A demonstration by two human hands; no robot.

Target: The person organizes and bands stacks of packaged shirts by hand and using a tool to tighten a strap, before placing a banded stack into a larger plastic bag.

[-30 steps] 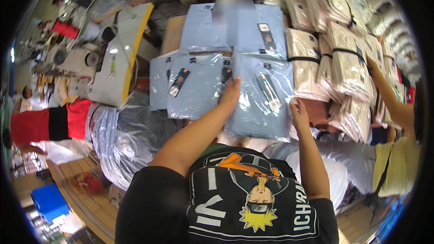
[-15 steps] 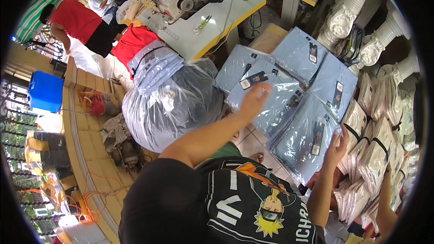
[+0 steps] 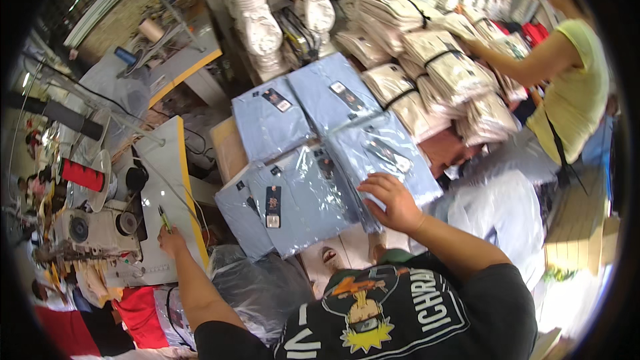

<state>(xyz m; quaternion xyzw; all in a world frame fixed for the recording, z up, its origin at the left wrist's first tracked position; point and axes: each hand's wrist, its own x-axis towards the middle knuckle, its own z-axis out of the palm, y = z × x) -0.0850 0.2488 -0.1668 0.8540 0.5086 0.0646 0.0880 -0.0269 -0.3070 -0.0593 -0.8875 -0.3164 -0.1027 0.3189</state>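
My left hand (image 3: pixel 172 241) reaches onto the white sewing table at the left, its fingers closed on the end of slim yellow-green thread snips (image 3: pixel 163 217). My right hand (image 3: pixel 395 205) is spread, palm down, at the near edge of a folded light blue shirt in a clear bag (image 3: pixel 363 150). Nothing shows in its fingers. Several more bagged blue shirts with dark hang tags lie beside it, among them the front one (image 3: pixel 303 203), a back left one (image 3: pixel 257 117) and a back right one (image 3: pixel 320 87).
A sewing machine (image 3: pixel 97 230) and a red thread cone (image 3: pixel 83 175) stand at the left on the table (image 3: pixel 163 187). Strapped bundles of bagged cream garments (image 3: pixel 440 70) are piled at the back right. A person in a yellow top (image 3: pixel 573 87) reaches into them. Clear plastic bags (image 3: pixel 493 217) bulge at the right.
My view has swung to the right. The left hand has moved from above the blue shirts to the table and taken hold of the thread snips lying there. The right hand stays by the shirts.
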